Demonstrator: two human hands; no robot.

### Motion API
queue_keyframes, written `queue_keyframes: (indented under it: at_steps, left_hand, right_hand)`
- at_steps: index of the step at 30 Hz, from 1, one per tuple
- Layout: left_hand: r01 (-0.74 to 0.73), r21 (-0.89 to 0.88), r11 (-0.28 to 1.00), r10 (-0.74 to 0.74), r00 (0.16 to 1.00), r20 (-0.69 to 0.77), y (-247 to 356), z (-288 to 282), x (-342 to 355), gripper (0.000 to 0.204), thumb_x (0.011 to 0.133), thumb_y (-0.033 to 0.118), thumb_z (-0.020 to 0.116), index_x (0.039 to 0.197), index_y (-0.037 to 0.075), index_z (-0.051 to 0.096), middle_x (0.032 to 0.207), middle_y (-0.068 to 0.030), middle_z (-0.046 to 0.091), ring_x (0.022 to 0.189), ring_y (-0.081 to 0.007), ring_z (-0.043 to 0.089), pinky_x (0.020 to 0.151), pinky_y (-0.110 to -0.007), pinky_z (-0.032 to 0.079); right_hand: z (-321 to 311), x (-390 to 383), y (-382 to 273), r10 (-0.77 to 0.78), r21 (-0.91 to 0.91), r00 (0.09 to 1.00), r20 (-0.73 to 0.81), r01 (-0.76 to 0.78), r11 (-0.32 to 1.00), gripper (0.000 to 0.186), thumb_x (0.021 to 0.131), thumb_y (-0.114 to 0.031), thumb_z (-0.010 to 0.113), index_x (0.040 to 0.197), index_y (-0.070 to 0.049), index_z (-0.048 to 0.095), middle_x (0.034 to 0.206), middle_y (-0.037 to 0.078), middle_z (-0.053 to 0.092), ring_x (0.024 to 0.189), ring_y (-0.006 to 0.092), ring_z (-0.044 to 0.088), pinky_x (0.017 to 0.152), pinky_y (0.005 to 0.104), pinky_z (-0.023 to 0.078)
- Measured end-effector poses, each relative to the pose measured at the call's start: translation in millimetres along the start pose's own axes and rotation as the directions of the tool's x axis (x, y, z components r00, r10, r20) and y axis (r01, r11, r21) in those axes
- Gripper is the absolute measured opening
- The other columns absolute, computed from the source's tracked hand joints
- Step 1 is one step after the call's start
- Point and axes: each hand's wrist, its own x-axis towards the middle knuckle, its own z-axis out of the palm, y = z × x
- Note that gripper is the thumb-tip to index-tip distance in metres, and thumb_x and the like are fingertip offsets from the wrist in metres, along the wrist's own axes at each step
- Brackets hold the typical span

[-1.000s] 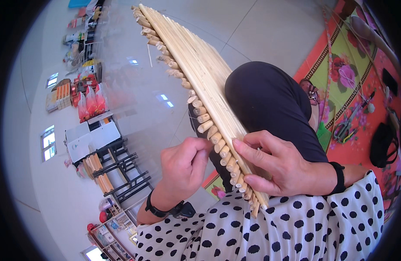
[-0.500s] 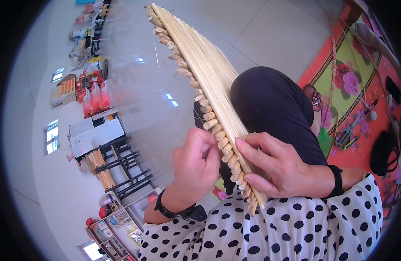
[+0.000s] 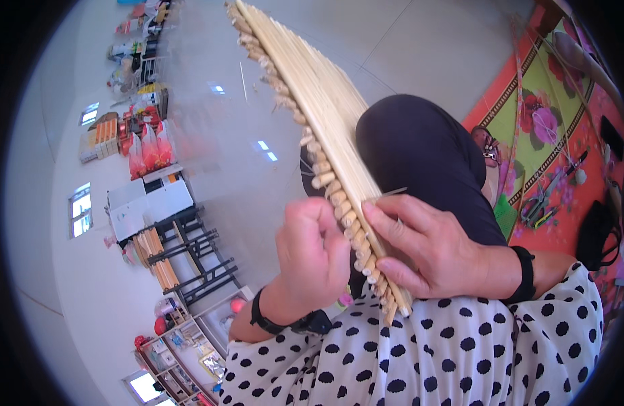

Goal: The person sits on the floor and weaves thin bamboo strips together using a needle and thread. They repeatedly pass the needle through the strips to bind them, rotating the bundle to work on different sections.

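Observation:
A long mat of pale, stripped plant stalks [image 3: 325, 108] slants from the far left toward my lap, leaning against my raised knee [image 3: 413, 135]. Cut stalk ends [image 3: 335, 193] stick out in a row along its left edge. My right hand [image 3: 427, 243] grips the near part of the mat, thumb and fingertips pressed on the edge stalk. A thin pale strand [image 3: 394, 192] pokes out above its fingers. Close beside the cut ends, my left hand [image 3: 313, 247] is curled into a fist; what it holds, if anything, is hidden.
On the right, a red and green floral mat [image 3: 528, 169] carries scissors [image 3: 538, 206] and a black bag [image 3: 599, 237]. Along the left wall stand a white box [image 3: 149, 203], a dark metal frame [image 3: 190, 257] and a shelf unit [image 3: 176, 358]. A thin stick [image 3: 243, 82] lies on the tiled floor.
The mat's near end has shifted slightly upward. My left fist has moved a little to the right, and the thin strand above my right fingers has come into sight.

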Motion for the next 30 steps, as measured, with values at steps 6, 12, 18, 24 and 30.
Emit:
queue_keyframes:
  at_steps: [6, 12, 18, 24, 30]
  left_hand:
    - [0.211, -0.090, 0.973, -0.185, 0.953, 0.239, 5.5, -20.2, 10.6, 0.030, 0.085, -0.010, 0.048, 0.114, 0.000, 0.044, 0.086, -0.0128, 0.062, 0.070, -0.0267, 0.066, 0.063, -0.036, 0.052]
    - [0.397, -0.064, 0.915, -0.401, 0.914, -0.061, -17.1, -60.3, 42.4, 0.052, 0.097, 0.011, 0.058, 0.143, 0.000, 0.035, 0.129, -0.0196, 0.059, 0.089, -0.0209, 0.070, 0.075, -0.034, 0.055]
    - [0.589, -0.611, 0.528, -0.615, 0.762, 0.203, -47.7, -4.8, 85.1, 0.057, 0.093, 0.019, 0.069, 0.139, 0.000, 0.039, 0.113, -0.0176, 0.062, 0.086, -0.0256, 0.069, 0.068, -0.042, 0.059]
    - [0.540, -0.678, 0.498, -0.579, 0.790, 0.204, -48.2, 1.6, 81.6, 0.041, 0.092, 0.010, 0.064, 0.127, -0.003, 0.046, 0.108, -0.0168, 0.062, 0.087, -0.0268, 0.069, 0.074, -0.043, 0.061]
    - [0.363, -0.776, 0.516, -0.614, 0.789, -0.039, -55.4, -44.6, 32.5, 0.033, 0.092, 0.004, 0.061, 0.121, -0.008, 0.052, 0.112, -0.0194, 0.066, 0.096, -0.0268, 0.070, 0.082, -0.037, 0.060]
  right_hand:
    - [2.9, -2.9, -3.4, 0.052, 0.012, 0.997, 0.056, -0.053, 0.999, 0.063, 0.089, -0.018, 0.065, 0.143, 0.008, 0.047, 0.123, 0.024, 0.056, 0.100, 0.0363, 0.064, 0.083, 0.0392, 0.056]
    - [-0.3, -4.9, -15.7, 0.134, 0.007, 0.986, 0.103, -0.136, 0.991, 0.065, 0.091, -0.014, 0.062, 0.148, 0.006, 0.040, 0.126, 0.024, 0.053, 0.108, 0.0363, 0.059, 0.094, 0.0405, 0.051]
    - [11.2, -11.6, -22.4, 0.184, -0.009, 0.982, 0.040, -0.184, 0.983, 0.065, 0.091, -0.010, 0.065, 0.149, 0.003, 0.040, 0.126, 0.022, 0.051, 0.107, 0.0369, 0.059, 0.091, 0.0394, 0.052]
    - [21.7, -13.1, -35.3, 0.275, 0.017, 0.959, 0.074, -0.277, 0.961, 0.067, 0.093, -0.011, 0.063, 0.154, -0.004, 0.036, 0.133, 0.019, 0.049, 0.112, 0.0335, 0.058, 0.095, 0.0370, 0.050]
    - [41.2, -15.7, -53.7, 0.179, -0.042, 0.980, 0.085, -0.176, 0.983, 0.061, 0.090, -0.016, 0.069, 0.145, -0.003, 0.047, 0.133, 0.023, 0.052, 0.116, 0.0387, 0.059, 0.099, 0.0417, 0.049]
